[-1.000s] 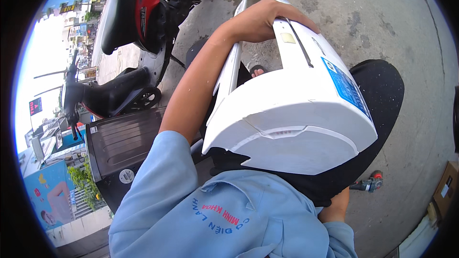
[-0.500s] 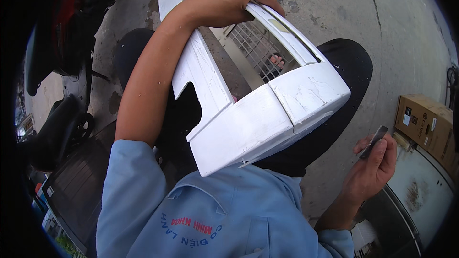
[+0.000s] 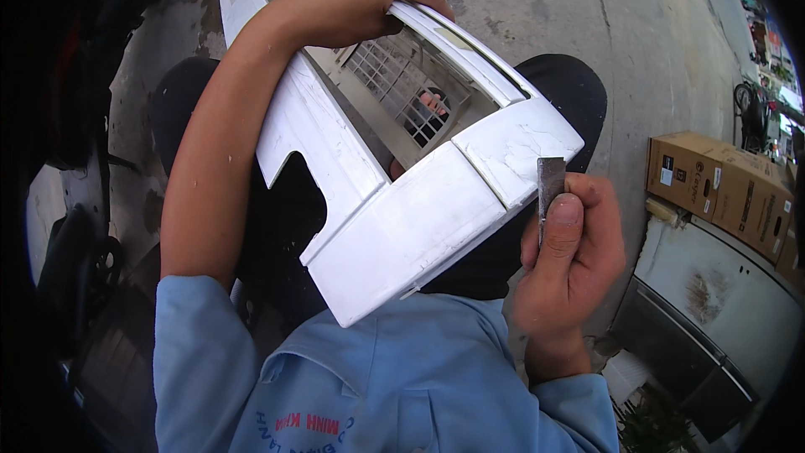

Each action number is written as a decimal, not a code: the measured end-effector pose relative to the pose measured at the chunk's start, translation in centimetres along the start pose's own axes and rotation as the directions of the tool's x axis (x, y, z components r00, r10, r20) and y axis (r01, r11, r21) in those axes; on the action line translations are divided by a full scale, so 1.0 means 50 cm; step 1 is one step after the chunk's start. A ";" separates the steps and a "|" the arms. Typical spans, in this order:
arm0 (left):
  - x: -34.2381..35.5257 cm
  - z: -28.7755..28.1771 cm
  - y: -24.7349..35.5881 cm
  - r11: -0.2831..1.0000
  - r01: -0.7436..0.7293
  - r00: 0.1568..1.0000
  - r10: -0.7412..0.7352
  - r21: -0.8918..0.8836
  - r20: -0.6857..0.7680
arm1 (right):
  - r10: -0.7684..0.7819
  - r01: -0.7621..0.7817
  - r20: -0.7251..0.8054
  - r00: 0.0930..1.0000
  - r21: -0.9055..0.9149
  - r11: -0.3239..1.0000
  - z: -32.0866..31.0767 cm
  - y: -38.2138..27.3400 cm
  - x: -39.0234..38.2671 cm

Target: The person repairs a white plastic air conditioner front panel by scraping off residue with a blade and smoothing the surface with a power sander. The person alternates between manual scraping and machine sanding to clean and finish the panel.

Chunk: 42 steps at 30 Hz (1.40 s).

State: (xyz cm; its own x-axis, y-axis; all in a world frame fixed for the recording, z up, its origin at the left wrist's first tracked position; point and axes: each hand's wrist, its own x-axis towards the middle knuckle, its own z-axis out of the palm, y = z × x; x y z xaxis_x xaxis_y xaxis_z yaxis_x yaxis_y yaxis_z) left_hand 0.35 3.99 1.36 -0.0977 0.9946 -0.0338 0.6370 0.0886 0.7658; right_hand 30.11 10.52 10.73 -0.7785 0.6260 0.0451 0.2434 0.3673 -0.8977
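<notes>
Gripping the far long edge of a white air-conditioner cover [image 3: 394,226], the left hand [image 3: 352,0] is clamped over its upper rim, fingers curled around and partly showing through the grille opening. The cover rests across the person's lap, its long axis running from the upper left, away from the body, down to the lower right, near the chest. The right hand [image 3: 570,260] sits just beside the cover's near right corner, closed in a pinch on a small dark flat strip [image 3: 550,184] held upright, its tip almost touching that corner. So the right hand is the nearer one to the corner. Cardboard boxes [image 3: 721,189] stand on the concrete ground [image 3: 654,59] to the right
</notes>
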 end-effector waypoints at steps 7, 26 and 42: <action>0.008 -0.007 0.007 1.000 0.026 0.999 -0.025 -0.015 0.041 | -0.071 0.074 0.030 0.997 -0.095 0.993 -0.003 0.007 0.005; 0.006 -0.004 0.018 0.994 0.108 0.993 -0.108 0.008 0.044 | 0.076 -0.066 -0.066 0.995 0.142 0.988 0.019 0.011 -0.014; -0.001 -0.005 0.018 0.998 0.063 0.997 -0.063 -0.001 0.035 | 0.021 -0.016 -0.060 0.998 0.097 0.995 0.035 0.003 -0.031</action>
State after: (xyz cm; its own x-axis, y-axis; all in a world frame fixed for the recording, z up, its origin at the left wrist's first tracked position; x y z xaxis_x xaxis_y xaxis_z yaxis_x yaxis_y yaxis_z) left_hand 0.73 4.00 2.19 -0.1110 0.9883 -0.1046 0.6284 0.1513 0.7630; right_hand 30.34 8.37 9.76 -0.7372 0.6737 0.0520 0.1983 0.2893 -0.9365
